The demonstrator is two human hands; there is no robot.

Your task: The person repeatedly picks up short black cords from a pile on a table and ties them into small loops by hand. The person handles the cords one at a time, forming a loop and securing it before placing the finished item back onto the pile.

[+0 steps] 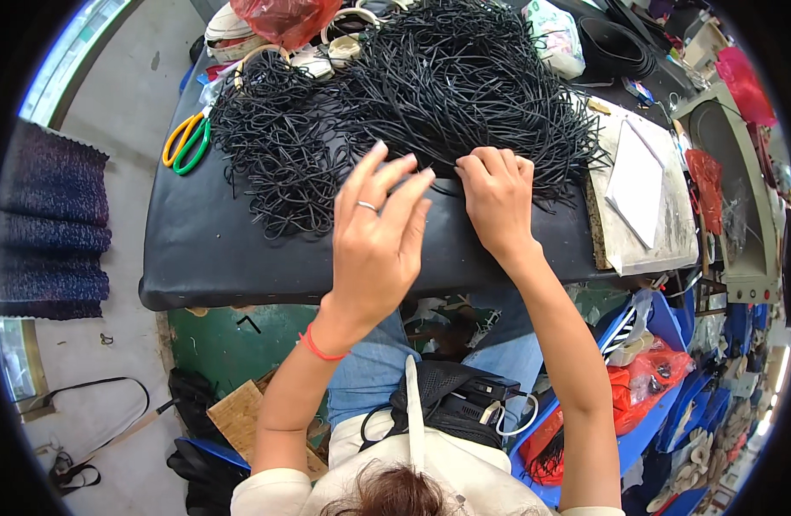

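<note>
Far left, at nine o'clock: folded dark purple knitted fabric [51,228] on the grey floor. Down at seven o'clock, a loose black strap [94,413] trailing across that floor.

Moving in: black padded tabletop [206,249], broad and glossy. At ten o'clock on it, scissors with green and yellow handles [185,142], lying just beside the edge of the tangled heap of thin black cord loops [430,86]. Heap spread wide from ten o'clock through one o'clock, filling the upper middle of the tabletop.

Centre now: left hand [374,236] raised above the tabletop's near edge, silver ring on one finger, thin red band at the wrist. Fingers [387,176] spread and open, gripping nothing, tips just short of the heap's near fringe.

Just right of it: right hand [497,198] resting down on the near edge of the cord heap, knuckles up, fingers curled closed into the strands; what exactly is pinched, cannot tell.

At twelve o'clock, behind the heap: a crumpled red plastic bag [283,17].

Further right, at two to three o'clock: pale worn rectangular board [645,185] lying on the tabletop's right end, touching the heap's fringe.

Low right, four o'clock: blue plastic bins [662,413] with red bags inside.
</note>
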